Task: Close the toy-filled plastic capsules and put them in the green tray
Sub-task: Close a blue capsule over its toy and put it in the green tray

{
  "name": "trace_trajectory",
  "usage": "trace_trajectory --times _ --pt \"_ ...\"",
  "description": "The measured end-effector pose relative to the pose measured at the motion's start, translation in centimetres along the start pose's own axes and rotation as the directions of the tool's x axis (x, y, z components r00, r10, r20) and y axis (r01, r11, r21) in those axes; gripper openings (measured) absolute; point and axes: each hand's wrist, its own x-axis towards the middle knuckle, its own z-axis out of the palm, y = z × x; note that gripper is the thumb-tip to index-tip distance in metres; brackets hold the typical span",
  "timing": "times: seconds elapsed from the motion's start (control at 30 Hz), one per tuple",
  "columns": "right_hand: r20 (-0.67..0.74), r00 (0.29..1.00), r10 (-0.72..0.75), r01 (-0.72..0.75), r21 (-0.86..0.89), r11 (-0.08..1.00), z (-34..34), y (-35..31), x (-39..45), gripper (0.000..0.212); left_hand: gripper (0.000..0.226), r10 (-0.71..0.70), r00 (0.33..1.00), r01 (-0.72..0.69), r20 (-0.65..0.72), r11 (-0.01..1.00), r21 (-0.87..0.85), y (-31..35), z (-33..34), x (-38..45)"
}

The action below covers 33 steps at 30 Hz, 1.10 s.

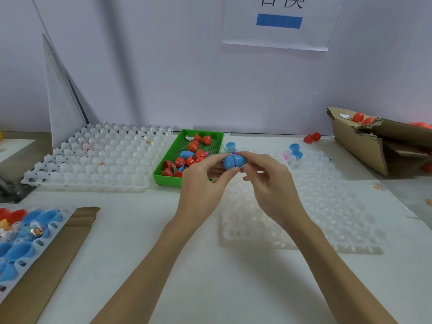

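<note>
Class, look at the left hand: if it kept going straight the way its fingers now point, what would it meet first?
The left hand points up and right at the blue capsule it already pinches; past that, probably the right hand holding the other end. Depth is hard to judge.

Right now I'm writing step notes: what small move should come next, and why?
Probably press the halves together: the blue capsule, pinched between left hand and right hand, shows a seam gap with something pink in it. The green tray waits just behind.

Held a blue capsule (pixel 234 161); lay red and blue in a green tray (pixel 167 157); stood white, the egg-crate trays (pixel 98 157).
</note>
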Motion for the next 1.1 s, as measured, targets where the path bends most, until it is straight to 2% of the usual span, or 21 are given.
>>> trace_trajectory --times 0.1,0.23,0.63,0.77,0.97,1.1 --pt "-0.027 0.999 0.028 -0.025 0.102 0.994 -0.8 0.2 0.4 0.024 0.038 0.023 0.999 -0.023 0.035 1.0 -0.015 0.2 0.0 -0.2" --pt "-0.021 0.999 0.043 -0.039 0.187 0.982 -0.9 0.3 0.3 0.023 0.039 0.058 0.998 -0.058 0.038 0.998 -0.019 0.4 0.2 -0.5" --pt "0.01 0.998 0.067 -0.067 0.256 0.964 -1.2 0.0 0.2 0.026 0.036 0.036 0.999 -0.036 -0.006 0.996 -0.08 0.5 0.3 -0.5" --pt "0.051 0.986 0.16 -0.167 0.385 0.907 -1.4 -0.1 0.1 0.024 0.032 -0.019 1.0 0.02 0.008 0.986 -0.167 0.6 0.3 -0.3" --pt "0.053 0.988 0.146 -0.155 0.335 0.929 -1.1 0.0 0.0 0.024 0.034 -0.049 0.997 0.058 0.061 0.986 -0.159 0.5 -0.5 0.0" --pt "0.011 0.999 0.048 -0.05 0.161 0.986 -1.1 0.2 0.1 0.023 0.031 -0.076 0.993 0.089 0.089 0.982 -0.165 0.4 -0.4 -0.2"
